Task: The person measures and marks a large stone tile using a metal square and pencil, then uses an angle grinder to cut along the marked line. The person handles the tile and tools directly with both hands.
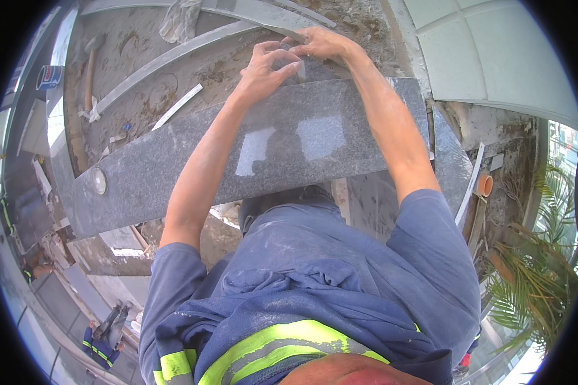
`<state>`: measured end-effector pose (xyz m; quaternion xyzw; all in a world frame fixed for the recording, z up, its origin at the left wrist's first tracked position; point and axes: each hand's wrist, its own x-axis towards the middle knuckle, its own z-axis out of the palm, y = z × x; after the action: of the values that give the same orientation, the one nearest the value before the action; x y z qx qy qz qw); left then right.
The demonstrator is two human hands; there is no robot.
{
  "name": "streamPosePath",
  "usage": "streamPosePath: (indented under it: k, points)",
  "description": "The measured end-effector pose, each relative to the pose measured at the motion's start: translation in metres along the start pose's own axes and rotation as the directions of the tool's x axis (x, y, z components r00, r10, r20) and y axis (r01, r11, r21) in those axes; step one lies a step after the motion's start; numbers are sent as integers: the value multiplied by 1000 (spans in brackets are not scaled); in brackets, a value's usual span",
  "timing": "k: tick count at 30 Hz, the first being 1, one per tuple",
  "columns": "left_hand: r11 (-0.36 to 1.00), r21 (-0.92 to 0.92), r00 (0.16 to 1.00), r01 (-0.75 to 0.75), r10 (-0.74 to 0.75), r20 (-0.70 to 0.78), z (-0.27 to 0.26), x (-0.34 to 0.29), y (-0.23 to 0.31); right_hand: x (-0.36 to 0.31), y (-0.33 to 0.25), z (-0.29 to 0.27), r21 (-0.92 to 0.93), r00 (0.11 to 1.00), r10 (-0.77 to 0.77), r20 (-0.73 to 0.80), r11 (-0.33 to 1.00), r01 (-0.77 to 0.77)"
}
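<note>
Left hand point(270, 67) and right hand point(318, 45) curling fingers at small dark piece point(286, 46); can't tell if grasping. Probably light, stiff; sides suiting pinch. Polished slab point(340, 144) looking heavy, slick.

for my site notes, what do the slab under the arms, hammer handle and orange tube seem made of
Slab: probably polished granite; grey speckles and mirror-like reflections. Hammer handle: likely bare wood, from its brown tone. Orange tube: plastic or clay, fairly smooth; can't tell which.

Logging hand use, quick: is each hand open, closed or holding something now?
Left hand: fingers curled; whether it holds anything cannot be told.
Right hand: fingers bent; anything in its grip cannot be told.
</note>
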<state>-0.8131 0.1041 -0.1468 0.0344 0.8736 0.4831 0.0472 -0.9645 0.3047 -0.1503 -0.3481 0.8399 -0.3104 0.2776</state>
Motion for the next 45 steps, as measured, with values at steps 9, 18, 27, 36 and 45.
streamPosePath:
  k: [9, 18, 27, 36, 45]
  points:
    - [999, -48, 1000, 10, -10, 8, 0, 3, 4, -50, -43, -10, -280, 952, 124, -280, 938, -204]
    - [973, -167, 984, 160, -171, -49, 0, 7, 3, -149, -93, 54, 587, 820, 546, -173, 726, -360]
    - [982, -32, 982, 187, -187, -11, -7, 5, 4, -142, -97, 53, 473, 827, 536, -168, 780, -410]
    - [979, 200, 999, 45, -45, -6, -5, -2, 8, -134, -92, 57, 379, 838, 526, -143, 812, -444]
    - [946, 315, 995, 77, -94, 39, -11, -21, 22, -138, -92, 51, 335, 859, 484, -166, 847, -412]
